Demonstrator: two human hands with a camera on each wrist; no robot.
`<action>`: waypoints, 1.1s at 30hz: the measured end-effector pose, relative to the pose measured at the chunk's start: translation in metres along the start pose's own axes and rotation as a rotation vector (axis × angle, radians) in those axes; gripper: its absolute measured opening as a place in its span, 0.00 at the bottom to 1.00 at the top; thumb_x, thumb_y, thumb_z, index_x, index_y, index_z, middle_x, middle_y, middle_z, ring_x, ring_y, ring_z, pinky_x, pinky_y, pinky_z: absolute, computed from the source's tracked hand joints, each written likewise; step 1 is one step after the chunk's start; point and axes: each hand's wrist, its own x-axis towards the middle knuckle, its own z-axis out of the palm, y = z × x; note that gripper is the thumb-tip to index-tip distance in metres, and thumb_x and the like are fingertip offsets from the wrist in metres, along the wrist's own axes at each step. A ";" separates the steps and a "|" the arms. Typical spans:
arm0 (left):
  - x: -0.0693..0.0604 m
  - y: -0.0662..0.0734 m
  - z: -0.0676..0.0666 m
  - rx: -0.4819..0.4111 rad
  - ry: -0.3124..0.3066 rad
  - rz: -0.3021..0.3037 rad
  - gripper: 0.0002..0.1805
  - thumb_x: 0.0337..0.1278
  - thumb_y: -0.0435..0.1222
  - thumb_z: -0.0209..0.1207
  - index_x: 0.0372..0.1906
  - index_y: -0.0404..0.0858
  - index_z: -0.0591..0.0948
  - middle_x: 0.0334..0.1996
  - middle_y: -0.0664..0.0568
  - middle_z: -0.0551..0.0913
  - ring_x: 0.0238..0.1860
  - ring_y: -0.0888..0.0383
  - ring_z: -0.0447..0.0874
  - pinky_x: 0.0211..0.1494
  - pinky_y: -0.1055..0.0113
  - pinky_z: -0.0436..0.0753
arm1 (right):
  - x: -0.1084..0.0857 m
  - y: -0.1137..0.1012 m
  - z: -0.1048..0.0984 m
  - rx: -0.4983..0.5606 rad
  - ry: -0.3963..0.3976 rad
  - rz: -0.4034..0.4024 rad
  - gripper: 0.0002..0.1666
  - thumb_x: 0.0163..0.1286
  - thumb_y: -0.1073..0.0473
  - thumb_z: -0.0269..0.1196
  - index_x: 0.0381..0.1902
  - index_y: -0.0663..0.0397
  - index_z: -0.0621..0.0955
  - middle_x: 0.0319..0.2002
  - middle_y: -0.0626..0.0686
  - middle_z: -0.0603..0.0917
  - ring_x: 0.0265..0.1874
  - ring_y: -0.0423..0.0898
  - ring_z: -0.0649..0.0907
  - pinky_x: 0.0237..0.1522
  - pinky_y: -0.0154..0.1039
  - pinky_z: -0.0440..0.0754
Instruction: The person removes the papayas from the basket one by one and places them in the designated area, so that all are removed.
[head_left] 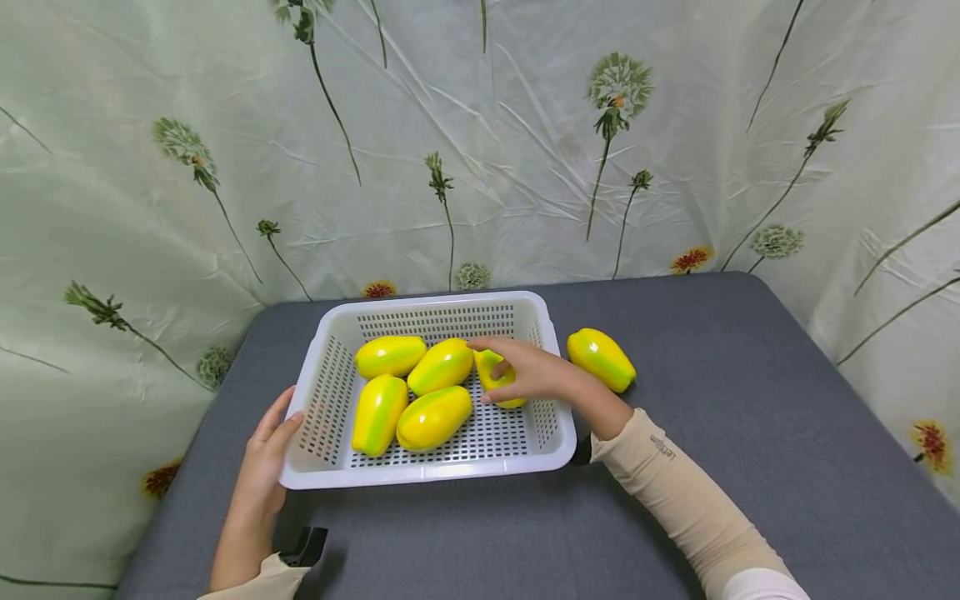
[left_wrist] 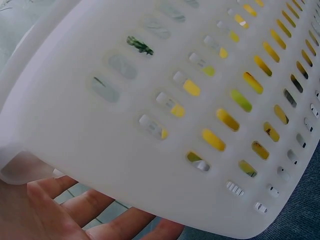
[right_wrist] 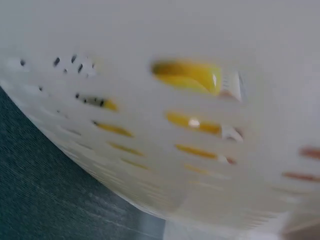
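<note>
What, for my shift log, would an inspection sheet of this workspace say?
Surface: grey tabletop.
Job's things: white basket with five yellow fruits inside; a sixth fruit lies on the tabletop, right of the basket.
Clutter: nothing seen.
Left hand: holds the basket's left side, thumb at the rim.
Right hand: at the rightmost fruit inside; grip unclear.
Cables: nothing seen.
Surroundings: pale flower-print sheet behind.

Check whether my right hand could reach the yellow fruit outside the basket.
Probably yes: that fruit lies uncovered on the table, near your right forearm. Your right hand is over another fruit in the basket, so it would need to lift out first.
</note>
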 end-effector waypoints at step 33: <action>-0.001 0.000 0.000 -0.005 0.000 0.015 0.31 0.65 0.47 0.44 0.69 0.47 0.53 0.55 0.46 0.64 0.38 0.65 0.77 0.30 0.61 0.79 | 0.009 -0.002 0.012 -0.424 -0.110 0.119 0.37 0.50 0.61 0.68 0.60 0.48 0.70 0.57 0.47 0.69 0.45 0.44 0.72 0.44 0.41 0.71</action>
